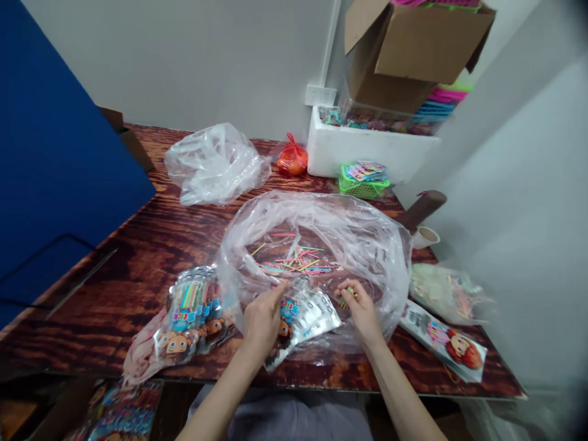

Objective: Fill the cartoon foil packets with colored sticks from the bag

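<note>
My left hand (261, 320) grips an empty printed cartoon pouch (307, 313) at the near edge of a big clear plastic bag (321, 226). Loose coloured sticks (294, 262) lie spread inside that bag. My right hand (361, 307) is closed in a pinch on a few coloured sticks (345, 297), just right of the pouch's mouth. To the left of my left hand lies a pile of filled cartoon pouches (195, 315) with sticks showing through.
A crumpled clear bag (215, 164), a small red bag (292, 159), a white foam box (367, 147) and a green basket (364, 181) stand at the back of the wooden table (128, 245). A cardboard box (404, 49) sits above. More pouches (448, 343) lie at the right.
</note>
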Available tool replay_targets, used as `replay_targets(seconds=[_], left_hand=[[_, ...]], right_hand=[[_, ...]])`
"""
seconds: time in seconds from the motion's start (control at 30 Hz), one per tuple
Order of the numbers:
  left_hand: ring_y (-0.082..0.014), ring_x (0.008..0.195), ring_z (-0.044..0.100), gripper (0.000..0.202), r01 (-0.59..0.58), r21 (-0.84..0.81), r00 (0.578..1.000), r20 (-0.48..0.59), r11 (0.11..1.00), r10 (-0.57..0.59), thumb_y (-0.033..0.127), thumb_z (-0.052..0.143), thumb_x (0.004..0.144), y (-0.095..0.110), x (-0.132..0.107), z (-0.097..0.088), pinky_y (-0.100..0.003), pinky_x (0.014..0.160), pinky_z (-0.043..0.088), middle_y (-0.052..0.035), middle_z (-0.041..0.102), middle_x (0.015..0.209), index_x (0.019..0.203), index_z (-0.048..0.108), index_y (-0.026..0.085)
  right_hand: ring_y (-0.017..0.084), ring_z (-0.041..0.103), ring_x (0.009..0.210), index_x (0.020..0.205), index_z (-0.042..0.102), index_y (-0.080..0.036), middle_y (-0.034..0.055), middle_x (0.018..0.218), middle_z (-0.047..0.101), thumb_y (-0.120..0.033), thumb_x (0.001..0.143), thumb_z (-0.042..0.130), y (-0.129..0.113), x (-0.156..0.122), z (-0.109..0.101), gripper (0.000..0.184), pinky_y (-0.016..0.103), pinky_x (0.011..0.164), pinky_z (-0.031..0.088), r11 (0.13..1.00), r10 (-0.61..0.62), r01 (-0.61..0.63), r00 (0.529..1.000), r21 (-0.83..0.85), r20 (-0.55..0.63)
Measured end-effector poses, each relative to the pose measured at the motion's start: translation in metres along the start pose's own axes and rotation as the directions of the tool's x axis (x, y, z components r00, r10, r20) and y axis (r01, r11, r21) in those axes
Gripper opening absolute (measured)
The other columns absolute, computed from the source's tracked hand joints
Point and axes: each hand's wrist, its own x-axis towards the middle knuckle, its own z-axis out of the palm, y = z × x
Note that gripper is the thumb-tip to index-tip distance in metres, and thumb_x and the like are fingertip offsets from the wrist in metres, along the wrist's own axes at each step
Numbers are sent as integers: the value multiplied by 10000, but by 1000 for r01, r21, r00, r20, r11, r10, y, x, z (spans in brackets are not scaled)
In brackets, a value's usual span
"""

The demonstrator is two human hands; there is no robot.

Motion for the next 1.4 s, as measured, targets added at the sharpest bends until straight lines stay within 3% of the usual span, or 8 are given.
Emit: replay_targets(seconds=[0.17,0.37,0.5,0.8,0.9,1.07,1.27,1.4], left_hand=[[-188,641,636,428,171,-99,985,-13,980,-173,329,368,964,4,5,-7,-281,636,441,-38,723,763,1311,588,209],[-202,727,651,298,217,-319,973,-7,922,-232,360,473,896,5,7,-8,-306,723,471,-30,722,809,963,712,194],[-249,1052,623,193,226,-495,971,41,839,-237,332,556,819,3,10,-9,-350,890,467,-84,685,1139,825,685,188],[-93,643,514,301,306,-915,882,169,262,-440,342,797,661,22,18,-35,-182,607,423,36,563,723,805,600,166],[-70,577,459,339,336,-925,868,231,175,-440,391,814,655,24,16,-34,-160,535,385,48,528,676,770,595,159],[-57,523,351,365,348,-917,874,243,194,-420,452,746,736,18,10,-32,-152,487,310,69,421,587,675,540,157],[-119,760,521,233,314,-812,919,129,493,-373,369,709,761,3,3,-36,-194,713,401,5,627,788,844,675,155],[-129,743,525,234,330,-791,916,138,514,-376,361,711,753,-1,-1,-37,-210,694,399,11,621,780,855,657,158]], right_hand=[[186,628,854,1285,446,-211,20,869,688,-359,900,529,6,-15,3,421,343,875,447,991,-106,107,994,-87,11],[218,642,847,926,640,-198,46,852,698,-374,872,531,9,-19,4,214,330,803,463,982,-42,53,997,-180,61],[215,642,869,899,670,-210,40,883,704,-348,879,531,0,-20,4,196,314,809,463,977,-91,105,992,-185,85],[197,620,936,941,676,-211,41,948,693,-301,931,501,-32,-25,12,196,296,852,443,951,-192,232,961,-203,197],[191,622,938,951,680,-216,39,956,691,-280,937,499,-35,-27,16,193,294,855,439,945,-217,262,950,-194,223],[191,624,930,950,691,-217,42,965,697,-278,937,507,-39,-28,21,194,297,849,441,941,-224,272,946,-200,233],[189,622,936,947,683,-216,39,965,693,-278,939,508,-42,-29,27,186,295,857,433,945,-220,269,943,-184,249],[194,622,948,927,673,-218,37,952,685,-295,941,512,-40,-29,31,179,299,865,426,948,-212,262,943,-181,255]])
